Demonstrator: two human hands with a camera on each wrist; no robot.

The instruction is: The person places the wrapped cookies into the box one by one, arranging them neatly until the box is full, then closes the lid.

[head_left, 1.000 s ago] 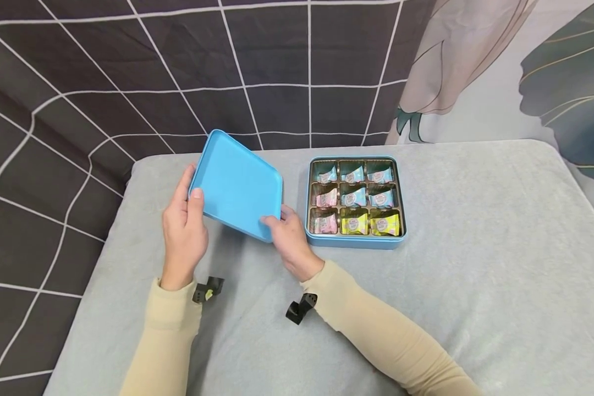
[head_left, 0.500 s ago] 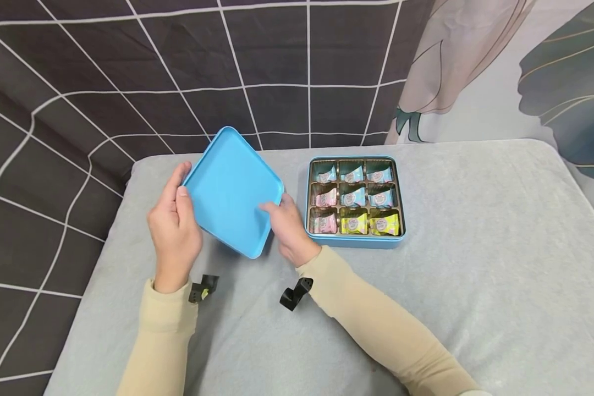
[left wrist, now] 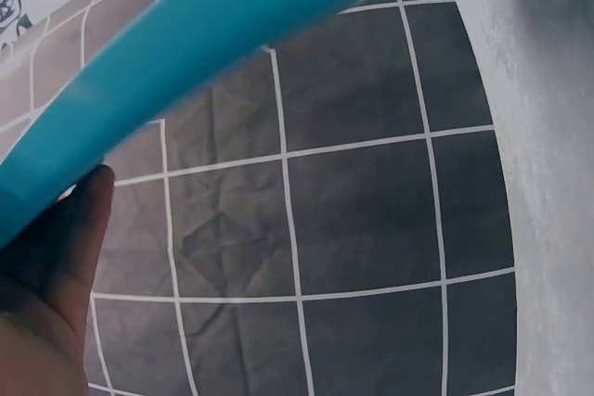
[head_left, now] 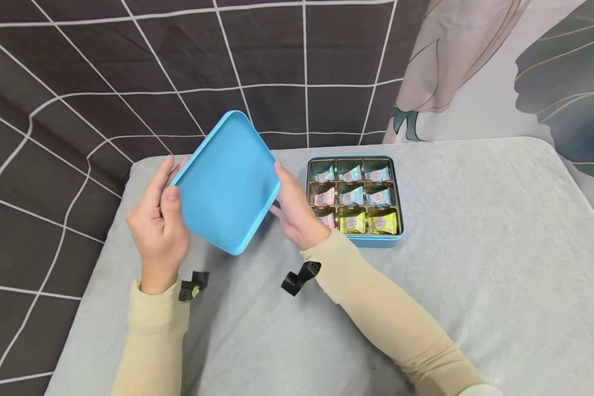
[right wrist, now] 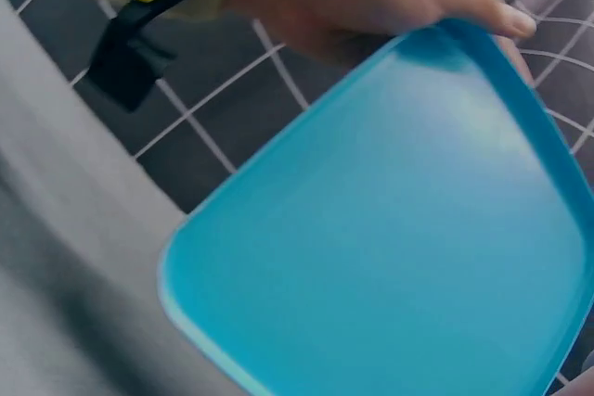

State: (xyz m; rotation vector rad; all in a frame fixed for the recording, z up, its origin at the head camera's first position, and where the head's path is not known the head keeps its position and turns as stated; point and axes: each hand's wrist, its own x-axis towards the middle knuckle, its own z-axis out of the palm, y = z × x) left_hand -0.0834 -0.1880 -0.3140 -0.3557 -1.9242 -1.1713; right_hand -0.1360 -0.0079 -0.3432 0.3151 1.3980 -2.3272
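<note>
A blue tin lid (head_left: 227, 184) is held up tilted above the bed, its rimmed inner side facing me in the head view. My left hand (head_left: 160, 225) grips its left edge, thumb over the rim and fingers mostly behind. At the right edge my right hand (head_left: 297, 212) holds the rim; its other fingers are partly hidden behind the lid. The open blue tin (head_left: 373, 241) lies flat just right of that hand, which covers part of its left side. Inside, a divided tray carries wrapped candies (head_left: 352, 196) in light blue, pink and yellow.
Grey cloth (head_left: 475, 247) covers the flat surface. Behind it and on the left hangs a dark fabric with a white grid (head_left: 272, 49). A patterned curtain (head_left: 460, 60) hangs at the back right. Black wrist mounts (head_left: 301, 278) sit on both sleeves.
The lid has turned in my hands and risen slightly. My left hand has shifted left; my right hand has moved up along the right edge. The tin stays in place.
</note>
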